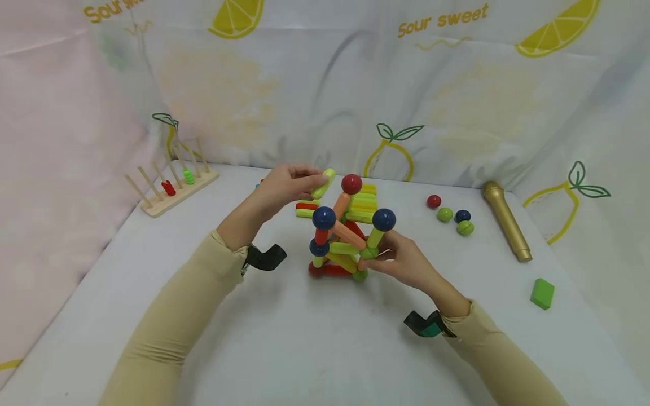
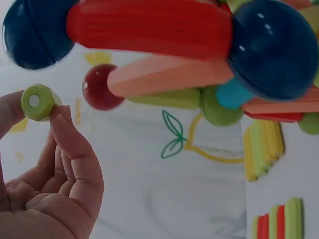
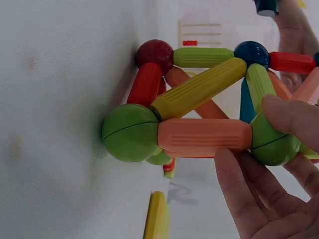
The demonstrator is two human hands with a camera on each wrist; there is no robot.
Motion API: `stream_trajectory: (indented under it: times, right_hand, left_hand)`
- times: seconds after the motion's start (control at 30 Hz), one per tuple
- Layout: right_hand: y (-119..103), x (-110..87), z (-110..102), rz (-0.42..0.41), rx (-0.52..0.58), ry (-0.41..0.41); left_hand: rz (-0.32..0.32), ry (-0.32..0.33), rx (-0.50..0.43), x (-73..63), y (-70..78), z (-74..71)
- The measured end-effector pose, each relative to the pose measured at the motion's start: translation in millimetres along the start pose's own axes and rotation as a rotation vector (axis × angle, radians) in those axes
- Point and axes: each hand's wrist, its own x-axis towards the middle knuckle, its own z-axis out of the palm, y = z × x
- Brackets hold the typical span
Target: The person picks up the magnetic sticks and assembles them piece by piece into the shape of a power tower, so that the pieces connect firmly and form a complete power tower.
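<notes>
A framework of magnetic rods and balls (image 1: 344, 248) stands on the white table between both hands. Blue, red and green balls join its red, yellow, green and salmon rods. My left hand (image 1: 286, 185) pinches a yellow-green magnetic rod (image 1: 324, 184) between thumb and fingers, up beside the framework's red top ball (image 1: 351, 184) and apart from it. In the left wrist view, the round end of that rod (image 2: 36, 102) faces the camera. On the framework's right side, my right hand (image 1: 406, 262) grips a green ball (image 3: 273, 142), with fingertips against the salmon rod (image 3: 204, 137).
Loose rods (image 1: 363, 203) lie in rows behind the framework. Several loose balls (image 1: 444, 214), a gold microphone (image 1: 508, 223) and a green block (image 1: 543, 294) are on the right. A wooden peg rack (image 1: 185, 192) with red and green beads stands at back left, before a hanging cloth.
</notes>
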Motion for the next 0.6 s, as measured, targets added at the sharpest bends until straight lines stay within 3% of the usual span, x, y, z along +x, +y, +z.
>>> stream_trajectory:
  times: [0.1, 0.17, 0.23, 0.27, 0.33, 0.4, 0.5, 0.6]
  right_hand:
    - [0.4, 0.5, 0.4, -0.010, 0.010, 0.000]
    - [0.1, 0.4, 0.4, -0.010, 0.017, -0.002]
    - [0.7, 0.4, 0.5, -0.016, 0.024, -0.005]
    - [1.3, 0.4, 0.4, -0.018, 0.026, -0.006]
    - [2.3, 0.2, 0.3, -0.018, 0.031, -0.007]
    - [3.4, 0.1, 0.2, -0.018, 0.036, -0.005]
    - [4.0, 0.1, 0.3, -0.009, 0.046, -0.003]
    - [3.4, 0.0, 0.6, -0.001, 0.054, -0.002]
  left_hand:
    - [0.105, -0.061, 0.173, -0.7, 16.0, 10.6]
    - [0.269, -0.127, 0.359, 2.1, 26.6, 15.6]
    - [0.478, -0.197, 0.526, 7.9, 35.8, 19.1]
    - [0.579, -0.230, 0.593, 11.2, 39.9, 20.6]
    - [0.723, -0.291, 0.702, 18.8, 46.5, 23.5]
    - [0.765, -0.352, 0.791, 26.5, 50.1, 27.1]
    - [0.736, -0.424, 0.898, 34.6, 53.1, 32.7]
    - [0.705, -0.475, 0.942, 39.0, 53.8, 37.6]
